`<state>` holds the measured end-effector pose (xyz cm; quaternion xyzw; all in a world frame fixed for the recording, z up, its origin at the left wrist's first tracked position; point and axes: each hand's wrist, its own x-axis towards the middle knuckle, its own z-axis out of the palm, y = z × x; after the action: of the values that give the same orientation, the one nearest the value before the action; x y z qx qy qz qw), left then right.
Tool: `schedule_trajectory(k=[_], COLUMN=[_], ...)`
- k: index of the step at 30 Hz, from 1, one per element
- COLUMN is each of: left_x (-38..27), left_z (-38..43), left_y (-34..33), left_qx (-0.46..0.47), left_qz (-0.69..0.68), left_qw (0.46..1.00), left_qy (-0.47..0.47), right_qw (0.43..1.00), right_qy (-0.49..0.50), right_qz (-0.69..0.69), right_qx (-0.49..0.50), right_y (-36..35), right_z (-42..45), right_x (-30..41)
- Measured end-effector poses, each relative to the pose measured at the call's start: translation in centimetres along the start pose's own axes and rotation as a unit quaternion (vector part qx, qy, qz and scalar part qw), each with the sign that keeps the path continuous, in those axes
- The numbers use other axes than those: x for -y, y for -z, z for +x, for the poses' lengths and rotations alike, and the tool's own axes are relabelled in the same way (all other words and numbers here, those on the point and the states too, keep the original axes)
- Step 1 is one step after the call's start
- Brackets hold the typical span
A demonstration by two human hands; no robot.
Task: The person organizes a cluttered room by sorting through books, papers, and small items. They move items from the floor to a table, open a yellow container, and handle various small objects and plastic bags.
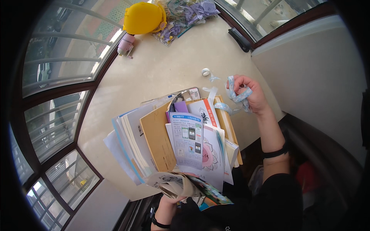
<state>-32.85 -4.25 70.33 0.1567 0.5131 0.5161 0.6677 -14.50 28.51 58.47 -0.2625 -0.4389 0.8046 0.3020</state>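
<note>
My left hand (173, 199) grips a folded bundle of printed pages (176, 183) from below, near my body. Up at the right, my right hand (253, 93) has its fingers curled around a looping strip of light-blue patterned tape (241, 96). Another length of the tape (222, 106) lies on the right side of a pile of books and papers. In that pile are a brown kraft folder (157, 137), a printed leaflet (187, 141), a sheet with a pink flower drawing (214, 153) and white-paged booklets (131, 144). A small tape roll (205, 72) sits beyond the pile.
The pale tabletop (170, 69) ends at barred windows (66, 60). Along its far side are a yellow plastic object (143, 18), a pink hand-crank sharpener (126, 44) and clear bags of purple pieces (199, 13). A black stapler (239, 39) lies by the right window frame.
</note>
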Motion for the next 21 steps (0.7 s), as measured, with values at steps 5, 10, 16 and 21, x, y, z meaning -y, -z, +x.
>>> schedule_trajectory(k=[5, 10, 16, 21], left_x=[-3.9, -5.4, -6.4, -9.8], left_z=[7.8, 9.7, 11.1, 8.7], left_y=[-5.2, -6.6, -8.0, -5.7], left_qx=[0.282, 0.212, 0.201, 0.193], left_qz=[0.537, 0.656, 0.729, 0.765], left_qw=[0.783, 0.701, 0.615, 0.591], left_qy=[-0.135, -0.182, -0.223, -0.167], right_qw=[0.993, 0.976, 0.918, 0.895], right_qy=[-0.099, -0.064, 0.016, 0.046], right_qz=[-0.067, -0.207, -0.396, -0.443], right_qx=[-0.004, -0.03, 0.019, -0.015], right_y=[-4.6, -4.3, -6.3, -5.8], right_z=[-3.6, -5.3, -5.2, -5.8], right_x=[2.4, 3.1, 4.2, 4.3])
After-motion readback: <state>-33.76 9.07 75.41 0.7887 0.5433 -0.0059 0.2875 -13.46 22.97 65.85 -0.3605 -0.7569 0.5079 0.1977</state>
